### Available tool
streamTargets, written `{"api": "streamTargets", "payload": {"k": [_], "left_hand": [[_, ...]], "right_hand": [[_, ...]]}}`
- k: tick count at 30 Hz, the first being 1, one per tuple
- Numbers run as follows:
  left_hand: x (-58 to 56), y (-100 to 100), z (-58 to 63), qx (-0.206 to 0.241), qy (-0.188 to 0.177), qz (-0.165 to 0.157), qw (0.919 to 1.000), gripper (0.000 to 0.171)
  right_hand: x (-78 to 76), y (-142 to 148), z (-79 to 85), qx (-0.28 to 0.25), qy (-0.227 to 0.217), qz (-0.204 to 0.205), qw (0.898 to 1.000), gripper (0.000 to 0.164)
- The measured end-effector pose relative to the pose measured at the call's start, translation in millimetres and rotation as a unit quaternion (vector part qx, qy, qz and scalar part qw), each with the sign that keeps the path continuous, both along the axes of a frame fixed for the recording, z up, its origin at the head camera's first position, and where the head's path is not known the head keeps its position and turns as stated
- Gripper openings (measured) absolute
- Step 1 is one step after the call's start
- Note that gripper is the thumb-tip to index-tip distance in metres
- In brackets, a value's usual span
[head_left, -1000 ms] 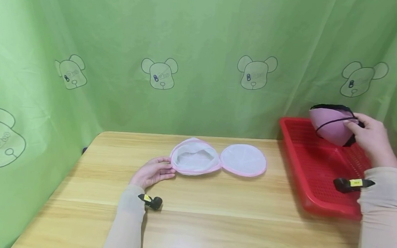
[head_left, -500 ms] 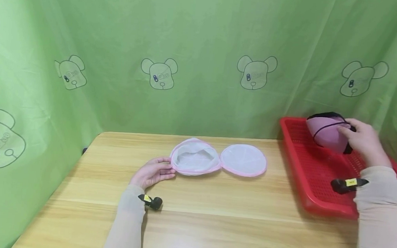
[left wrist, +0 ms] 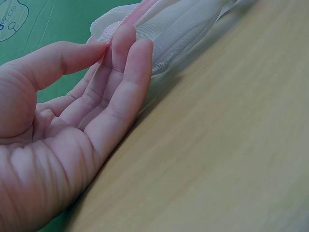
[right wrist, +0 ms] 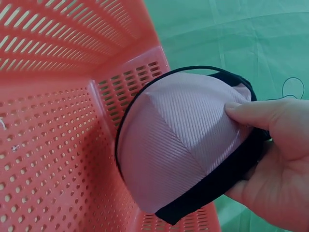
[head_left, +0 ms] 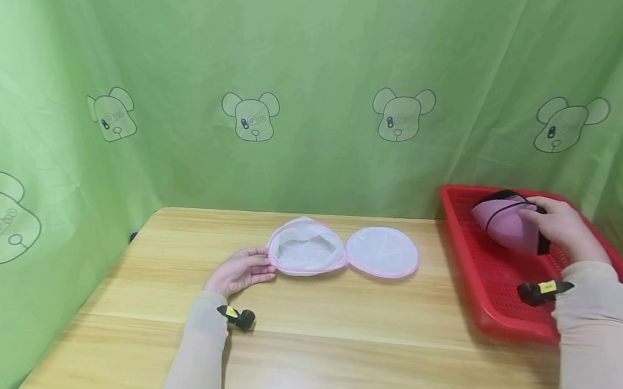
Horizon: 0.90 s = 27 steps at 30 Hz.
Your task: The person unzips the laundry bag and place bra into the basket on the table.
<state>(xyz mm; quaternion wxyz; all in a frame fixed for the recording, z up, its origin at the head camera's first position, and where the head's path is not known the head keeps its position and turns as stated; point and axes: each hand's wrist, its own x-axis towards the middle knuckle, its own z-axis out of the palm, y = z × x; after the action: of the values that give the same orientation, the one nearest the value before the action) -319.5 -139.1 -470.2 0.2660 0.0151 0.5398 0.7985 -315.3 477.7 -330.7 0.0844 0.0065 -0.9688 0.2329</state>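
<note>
In the head view, a white mesh laundry bag (head_left: 307,253) with pink zipper edging lies unzipped on the table, its round lid (head_left: 382,251) folded out flat to the right. My left hand (head_left: 242,269) is at the bag's left end; the left wrist view has thumb and fingertips pinching the pink zipper edge (left wrist: 140,13). On the right, my right hand (head_left: 561,229) holds a pink ribbed bra (right wrist: 169,140), folded into a single cup shape with black bands and a thin black strap looped around it. The thumb presses on the cup, inside the outline of the red basket (head_left: 489,320).
The basket has perforated walls and floor and stands at the table's right side. Green curtain (head_left: 319,159) with bear-head prints hangs behind and along both sides of the wooden table (head_left: 359,366). A small black camera (head_left: 238,317) sits on each wrist.
My right hand has lowered the bra from above the basket's back rim down into the basket, shifting slightly left. My left hand and the mesh bag have stayed in place.
</note>
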Motion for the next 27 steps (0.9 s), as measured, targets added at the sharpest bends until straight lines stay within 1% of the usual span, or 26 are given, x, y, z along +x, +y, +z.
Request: {"api": "streamTargets", "payload": {"k": [3, 10, 14, 19, 22, 27], "left_hand": [[0.2, 0.2, 0.7, 0.0, -0.001, 0.0, 1.0, 0.023], [0.7, 0.6, 1.9, 0.004, -0.004, 0.002, 1.0, 0.022], [0.5, 1.0, 2.2, 0.004, -0.004, 0.003, 1.0, 0.022], [0.7, 0.5, 2.5, 0.005, -0.002, -0.002, 1.0, 0.022], [0.8, 0.4, 3.2, 0.005, -0.004, -0.001, 1.0, 0.021], [0.5, 0.4, 3.6, 0.0, -0.001, 0.001, 1.0, 0.021]], "right_hand": [[0.1, 0.7, 0.6, 0.012, -0.019, 0.013, 1.0, 0.044], [-4.6, 5.1, -5.8, 0.027, -0.028, 0.036, 0.999, 0.044], [-5.4, 5.9, -6.5, 0.029, -0.042, 0.043, 0.998, 0.047], [-5.9, 6.3, -6.9, 0.042, -0.057, 0.062, 0.996, 0.046], [-6.2, 5.5, -7.9, 0.048, -0.074, 0.071, 0.994, 0.046], [-5.9, 5.9, -8.4, 0.032, -0.108, 0.069, 0.991, 0.049]]}}
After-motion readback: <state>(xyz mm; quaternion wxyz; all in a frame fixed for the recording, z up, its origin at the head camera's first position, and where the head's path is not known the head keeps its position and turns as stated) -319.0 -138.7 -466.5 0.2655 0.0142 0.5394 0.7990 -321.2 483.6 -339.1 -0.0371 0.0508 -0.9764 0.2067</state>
